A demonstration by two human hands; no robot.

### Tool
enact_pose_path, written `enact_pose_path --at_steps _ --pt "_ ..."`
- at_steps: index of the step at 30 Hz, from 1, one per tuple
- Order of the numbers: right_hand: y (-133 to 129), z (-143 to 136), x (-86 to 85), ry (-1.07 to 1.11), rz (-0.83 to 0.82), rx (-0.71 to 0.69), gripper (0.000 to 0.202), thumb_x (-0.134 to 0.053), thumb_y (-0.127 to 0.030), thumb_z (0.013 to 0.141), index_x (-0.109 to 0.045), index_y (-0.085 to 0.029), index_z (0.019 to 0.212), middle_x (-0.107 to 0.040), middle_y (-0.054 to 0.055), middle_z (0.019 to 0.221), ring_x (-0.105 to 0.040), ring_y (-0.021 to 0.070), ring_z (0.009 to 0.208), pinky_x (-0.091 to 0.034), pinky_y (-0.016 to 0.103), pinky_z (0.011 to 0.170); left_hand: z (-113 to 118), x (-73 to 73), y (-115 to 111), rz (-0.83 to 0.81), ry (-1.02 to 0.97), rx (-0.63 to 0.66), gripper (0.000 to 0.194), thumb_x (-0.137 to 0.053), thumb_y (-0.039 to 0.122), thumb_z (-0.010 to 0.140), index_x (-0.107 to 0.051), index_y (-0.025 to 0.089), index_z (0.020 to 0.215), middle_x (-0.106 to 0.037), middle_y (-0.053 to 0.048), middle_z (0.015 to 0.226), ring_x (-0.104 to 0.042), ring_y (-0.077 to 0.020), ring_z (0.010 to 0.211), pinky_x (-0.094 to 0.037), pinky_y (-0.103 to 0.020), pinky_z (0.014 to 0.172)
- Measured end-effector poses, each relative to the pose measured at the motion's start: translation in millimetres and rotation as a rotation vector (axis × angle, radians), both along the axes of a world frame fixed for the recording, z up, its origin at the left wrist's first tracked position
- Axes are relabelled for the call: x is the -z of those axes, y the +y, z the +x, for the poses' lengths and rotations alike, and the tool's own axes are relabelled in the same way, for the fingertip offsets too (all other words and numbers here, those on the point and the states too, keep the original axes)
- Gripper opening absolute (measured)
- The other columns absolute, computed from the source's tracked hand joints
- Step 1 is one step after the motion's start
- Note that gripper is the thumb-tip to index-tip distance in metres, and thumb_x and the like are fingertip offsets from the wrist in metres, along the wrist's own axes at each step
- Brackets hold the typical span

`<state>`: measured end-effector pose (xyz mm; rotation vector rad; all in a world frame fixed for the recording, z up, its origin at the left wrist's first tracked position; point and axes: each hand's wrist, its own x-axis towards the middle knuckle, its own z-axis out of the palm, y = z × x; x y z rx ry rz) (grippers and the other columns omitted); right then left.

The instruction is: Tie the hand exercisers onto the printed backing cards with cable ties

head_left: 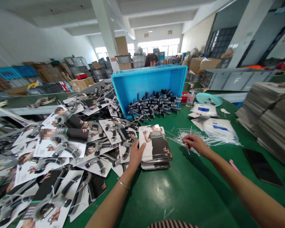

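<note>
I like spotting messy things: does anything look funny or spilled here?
Yes. The blue crate stands on its side, so grey grips spread out onto the green table. By the right hand, thin white ties lie scattered. At left, carded grips are heaped every which way. Nothing looks clearly broken.

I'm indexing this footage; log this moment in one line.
left hand: on stacked cards | right hand: fingers at white ties | left side: carded grips, piled | ahead: blue crate, opening toward wearer, loose grips inside
</note>
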<state>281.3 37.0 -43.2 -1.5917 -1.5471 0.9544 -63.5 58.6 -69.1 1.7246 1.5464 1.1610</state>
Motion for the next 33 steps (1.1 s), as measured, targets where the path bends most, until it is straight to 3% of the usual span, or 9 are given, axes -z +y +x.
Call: enact_pose_path --at_steps 5,10,14,17,19,21,25,28,33 --pt "-17.1 -21.9 -17.1 0.188 -0.034 -0.028 0.039 -0.063 -0.054 0.081 -0.064 -0.016 0.092 -0.072 0.009 0.091 -0.062 0.0136 0.062 -0.052 0.03 0.061 -7.7 1.3 10.1 0.054 0.045 0.0 0.035 -0.063 0.032 0.084 -0.069 0.016 0.115 -0.066 -0.011 0.105 -0.059 -0.0267 0.104 -0.044 -0.044 0.1" --pt "-21.8 -40.8 -29.8 0.202 -0.023 -0.017 0.038 -0.065 -0.051 0.082 -0.065 -0.016 0.097 -0.07 0.005 0.087 -0.055 0.0113 0.061 -0.046 0.027 0.06 -6.4 2.0 11.3 0.117 0.087 -0.043 0.038 -0.06 0.031 0.087 -0.066 0.014 0.12 -0.057 -0.012 0.105 -0.055 -0.028 0.107 -0.043 -0.046 0.1" --pt "-20.6 -60.0 -46.3 0.111 -0.004 -0.078 0.031 -0.065 -0.049 0.082 -0.069 -0.018 0.086 -0.067 0.002 0.081 -0.056 0.0158 0.071 -0.044 0.03 0.068 -1.5 -31.7 -16.0 0.204 0.179 -0.043 0.035 -0.058 0.023 0.089 -0.065 0.017 0.123 -0.056 -0.016 0.123 -0.048 -0.0322 0.12 -0.034 -0.052 0.106" --pt "-22.3 -86.1 -63.9 -0.168 0.12 -0.263 0.022 -0.064 -0.042 0.084 -0.07 -0.021 0.08 -0.067 0.003 0.08 -0.057 0.0208 0.082 -0.043 0.034 0.077 6.4 -66.6 -50.2 0.441 0.382 0.185 0.041 -0.049 0.02 0.096 -0.054 0.021 0.137 -0.056 -0.013 0.136 -0.046 -0.0282 0.127 -0.033 -0.048 0.106" --pt "-25.3 -105.8 -74.6 -0.313 0.222 -0.399 0.019 -0.062 -0.037 0.087 -0.069 -0.022 0.078 -0.067 0.004 0.078 -0.055 0.0217 0.083 -0.042 0.034 0.077 11.1 -79.8 -69.8 0.445 0.473 0.345 0.034 -0.05 0.024 0.097 -0.059 0.023 0.129 -0.067 -0.01 0.118 -0.056 -0.0262 0.111 -0.038 -0.047 0.097" --pt "-28.6 -122.1 -82.4 -0.322 0.265 -0.492 0.017 -0.062 -0.033 0.088 -0.068 -0.022 0.077 -0.066 0.004 0.076 -0.054 0.0214 0.082 -0.042 0.033 0.075 12.4 -81.2 -83.4 0.361 0.479 0.382 0.025 -0.05 0.026 0.098 -0.066 0.022 0.116 -0.07 -0.007 0.098 -0.061 -0.0237 0.093 -0.043 -0.043 0.085" --pt "-31.5 -134.9 -88.3 -0.204 0.183 -0.573 0.017 -0.061 -0.032 0.089 -0.067 -0.021 0.077 -0.065 0.002 0.077 -0.055 0.0185 0.078 -0.042 0.029 0.07 5.2 -67.2 -97.9 0.205 0.311 0.295 0.017 -0.052 0.025 0.097 -0.068 0.022 0.103 -0.07 -0.006 0.092 -0.061 -0.022 0.089 -0.044 -0.038 0.082" --pt "-31.0 -134.6 -84.8 -0.037 0.027 -0.602 0.02 -0.063 -0.037 0.088 -0.067 -0.019 0.079 -0.063 0.001 0.078 -0.055 0.0158 0.072 -0.041 0.026 0.064 0.4 -61.3 -103.6 0.139 0.196 0.217 0.013 -0.056 0.023 0.094 -0.068 0.021 0.096 -0.07 -0.006 0.092 -0.061 -0.0224 0.09 -0.045 -0.037 0.084" --pt "-38.7 -148.4 -59.6 0.656 -0.272 -0.559 0.042 -0.071 -0.041 0.083 -0.058 -0.023 0.119 -0.064 0.001 0.092 -0.059 0.0142 0.072 -0.048 0.028 0.066 2.8 -62.9 -108.6 -0.159 -0.225 -0.036 0.014 -0.06 0.029 0.089 -0.068 0.019 0.083 -0.069 -0.002 0.074 -0.062 -0.018 0.071 -0.047 -0.028 0.068"
